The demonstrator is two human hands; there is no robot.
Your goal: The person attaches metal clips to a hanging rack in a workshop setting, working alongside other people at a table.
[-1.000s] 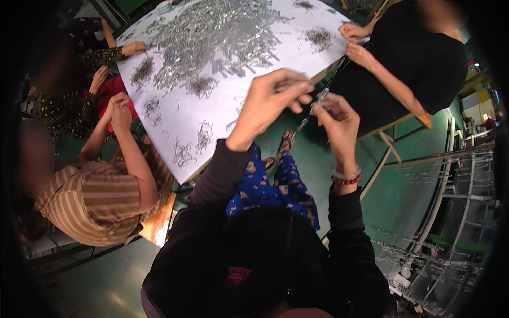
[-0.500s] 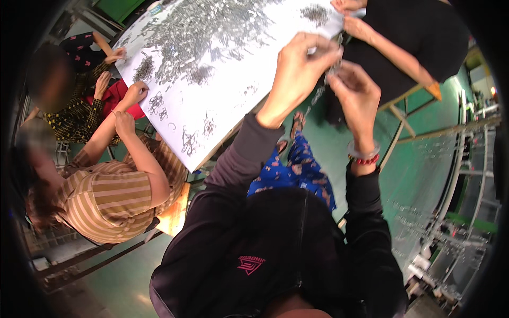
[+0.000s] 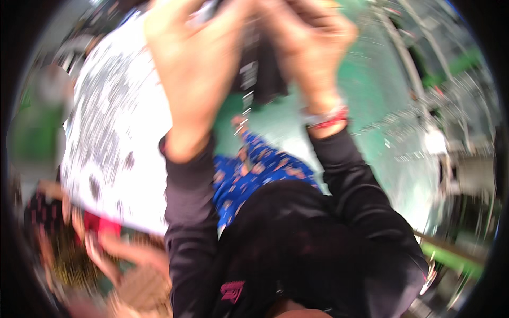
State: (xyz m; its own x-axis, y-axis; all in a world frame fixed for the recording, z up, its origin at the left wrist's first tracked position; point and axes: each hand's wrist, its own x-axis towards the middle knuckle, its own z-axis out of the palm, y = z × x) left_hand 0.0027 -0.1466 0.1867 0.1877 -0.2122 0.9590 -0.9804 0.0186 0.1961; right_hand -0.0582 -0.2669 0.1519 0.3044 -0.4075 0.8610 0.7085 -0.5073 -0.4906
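Note:
Both hands are raised together at the top edge and smeared by motion. My left hand is closed, its fingertips pinched toward my right. Opposite it, my right hand is closed too, with a red beaded bracelet and a pale bangle at the wrist. A thin chain of shiny metal links hangs down from between them in front of a dark shape. The pinched fingertips are blurred and partly cut off by the edge, so the exact grip on the chain is hidden.
To the left, a white-topped table carries a wide spread of small dark metal pieces. Co-workers sit along its side, one person's arm near the lower left. Green floor lies to the right, with blurred racks beyond.
My view has swung to the right, so the table now lies further left. Both hands appear nearer and higher, still together with the chain hanging between them.

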